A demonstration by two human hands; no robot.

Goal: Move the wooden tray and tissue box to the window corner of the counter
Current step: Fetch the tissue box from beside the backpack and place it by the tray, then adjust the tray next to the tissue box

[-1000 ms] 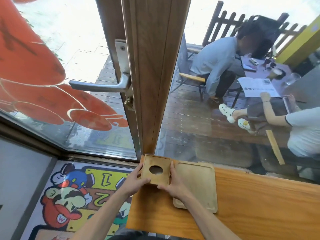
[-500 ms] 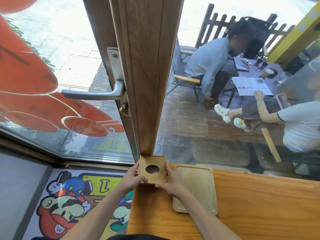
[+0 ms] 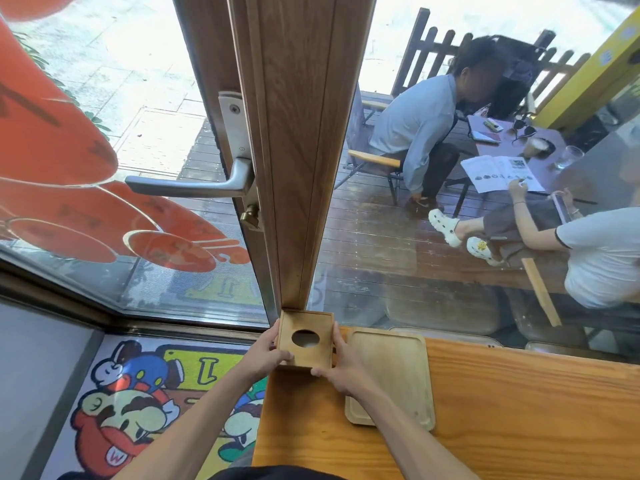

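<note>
A square wooden tissue box [image 3: 306, 337] with an oval hole in its top stands at the far left corner of the orange wooden counter [image 3: 519, 410], its back edge against the foot of the wooden window post. My left hand [image 3: 268, 353] grips its left side and my right hand [image 3: 341, 362] grips its right side and front corner. The flat wooden tray [image 3: 391, 375] lies on the counter just right of the box, near the glass; my right wrist covers part of its left edge.
The wooden window post [image 3: 298, 150] rises straight behind the box, with a metal door handle [image 3: 194, 183] to its left. Window glass borders the counter's far edge. A cartoon floor mat [image 3: 138, 410] lies left of the counter. People sit at a table [image 3: 512, 150] outside.
Both hands have pushed the tissue box away from me, from slightly off the post and skewed to square against its foot. The tray has stayed where it was.
</note>
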